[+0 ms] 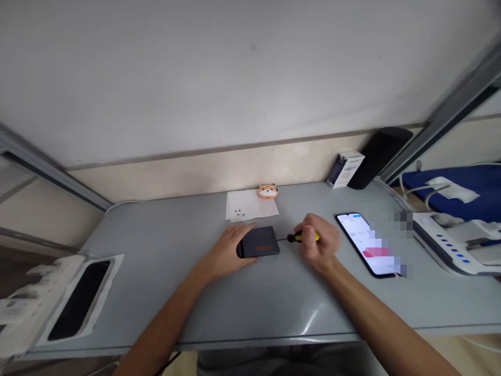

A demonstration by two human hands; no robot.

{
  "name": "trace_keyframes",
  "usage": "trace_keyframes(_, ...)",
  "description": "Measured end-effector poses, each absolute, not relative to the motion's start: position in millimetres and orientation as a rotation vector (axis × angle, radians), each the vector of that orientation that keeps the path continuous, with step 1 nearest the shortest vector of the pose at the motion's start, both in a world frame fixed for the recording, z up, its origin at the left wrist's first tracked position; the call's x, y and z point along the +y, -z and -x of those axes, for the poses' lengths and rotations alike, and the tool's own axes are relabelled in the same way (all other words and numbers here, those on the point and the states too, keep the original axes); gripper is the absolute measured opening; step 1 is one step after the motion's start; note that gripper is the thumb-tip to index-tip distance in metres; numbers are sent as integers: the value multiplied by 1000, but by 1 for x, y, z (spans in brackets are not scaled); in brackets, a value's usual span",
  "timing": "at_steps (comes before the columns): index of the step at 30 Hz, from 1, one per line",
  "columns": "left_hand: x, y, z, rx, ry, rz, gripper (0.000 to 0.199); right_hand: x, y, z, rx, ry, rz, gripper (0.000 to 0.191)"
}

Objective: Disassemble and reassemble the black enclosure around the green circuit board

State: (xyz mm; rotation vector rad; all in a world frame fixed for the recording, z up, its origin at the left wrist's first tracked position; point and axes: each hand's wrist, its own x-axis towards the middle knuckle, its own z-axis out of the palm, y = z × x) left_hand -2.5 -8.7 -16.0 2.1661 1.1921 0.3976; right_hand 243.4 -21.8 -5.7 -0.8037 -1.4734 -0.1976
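Note:
A flat dark square box (263,237), of a kind I cannot make out, lies on the grey table. My left hand (230,248) grips its left side, fingers at the far edge and thumb at the near one. In my right hand (319,237) is a yellow-and-black screwdriver (291,238), held in closed fingers. Its thin shaft points left, and the tip meets or nearly meets the box's right side. Several tiny dark screws (238,212) rest on a white sheet of paper (250,201) just beyond the box.
An orange animal-face case (267,191) sits on the paper. To the right are a lit phone (366,245) and a white power strip (446,243). A small carton (345,169) and black cylinder (379,156) stand by the wall. A dark phone (80,300) lies at left.

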Motion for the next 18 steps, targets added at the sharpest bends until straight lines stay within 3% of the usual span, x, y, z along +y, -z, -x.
trace_keyframes(4,-7,21,-6,1209,-383,-2179,93,-26,8,-236,-1301,129,824,39)
trace_keyframes(9,-5,23,-5,1185,-380,-2172,98,-37,10,-212,-1736,-48,664,33)
trace_keyframes(18,-4,17,7,1130,-433,-2197,86,-24,-9,-245,-1700,-60,914,49)
